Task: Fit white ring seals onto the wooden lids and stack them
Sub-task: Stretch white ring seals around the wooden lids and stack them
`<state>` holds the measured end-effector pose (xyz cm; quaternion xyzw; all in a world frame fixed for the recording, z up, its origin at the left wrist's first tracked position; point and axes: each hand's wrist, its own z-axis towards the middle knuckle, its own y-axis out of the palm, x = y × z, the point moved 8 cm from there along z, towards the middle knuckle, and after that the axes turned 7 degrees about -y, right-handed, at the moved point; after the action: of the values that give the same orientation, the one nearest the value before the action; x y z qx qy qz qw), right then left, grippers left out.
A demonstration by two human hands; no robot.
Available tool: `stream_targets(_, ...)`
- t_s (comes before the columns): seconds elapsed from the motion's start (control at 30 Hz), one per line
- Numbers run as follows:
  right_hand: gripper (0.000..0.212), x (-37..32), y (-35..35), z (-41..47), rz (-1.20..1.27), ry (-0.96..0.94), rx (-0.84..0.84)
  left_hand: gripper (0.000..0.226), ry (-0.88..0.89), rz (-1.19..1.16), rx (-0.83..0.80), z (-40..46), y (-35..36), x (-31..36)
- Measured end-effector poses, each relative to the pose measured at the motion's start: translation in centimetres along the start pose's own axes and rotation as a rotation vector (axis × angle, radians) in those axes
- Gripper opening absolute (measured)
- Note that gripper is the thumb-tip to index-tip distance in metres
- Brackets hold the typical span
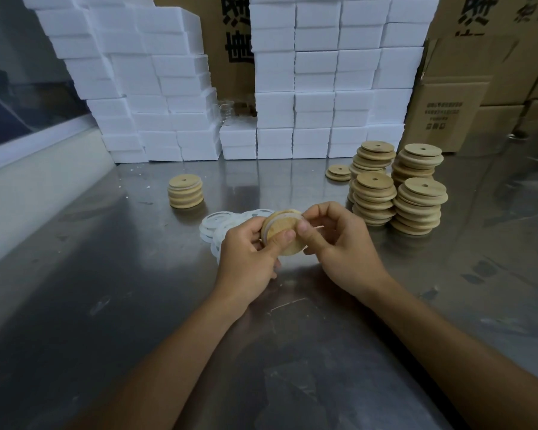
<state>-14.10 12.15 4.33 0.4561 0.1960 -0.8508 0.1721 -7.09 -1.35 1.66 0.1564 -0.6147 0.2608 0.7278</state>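
**A:** Which step is this?

**B:** Fitting the seal. The left hand (pixel 249 254) grips a wooden lid (pixel 281 232) above the metal table (pixel 106 274), fingers curled behind it and the thumb pressed on its face. A white ring (pixel 269 226) sits around the lid's rim, at least on the left side.

**A:** And the right hand (pixel 336 240)?

**B:** Its fingers are curled at the lid's right edge, thumb and forefinger pinching there. I judge it is working the ring into place; how far round it is seated, I can't tell.

**A:** Where do things go afterwards?

**B:** Probably onto the short stack (pixel 185 191) to the left, whose lids show pale bands. The bare lids (pixel 398 187) stand in piles to the right, and the loose rings (pixel 218 225) lie just behind the left hand.

**A:** So the next move?

**B:** Press the ring evenly all round, then set the lid squarely on the short stack, and fetch another bare lid and ring.
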Motion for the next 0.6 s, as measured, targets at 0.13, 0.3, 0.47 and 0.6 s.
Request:
stream_targets(0.13, 0.017, -0.6, -0.1, -0.2, -0.154, -0.087, 0.038, 0.033, 0.080, 0.122, 0.042, -0.5, 0.0, 1.0)
stream_targets(0.3, 0.018, -2.5, -0.1, -0.6, -0.283, -0.283, 0.079, 0.039, 0.479, 0.536, 0.226, -2.6, 0.2, 4.8)
stream_targets(0.47, 0.012, -3.0, 0.0, -0.8, -0.383, -0.348, 0.093, 0.026, 0.642, 0.645, 0.346, -3.8, -0.5, 6.5)
stream_targets(0.6, 0.009, -3.3, 0.1, -0.8, -0.394, -0.368, 0.093, 0.005, 0.691, 0.624, 0.369, -3.9, -0.8, 6.9)
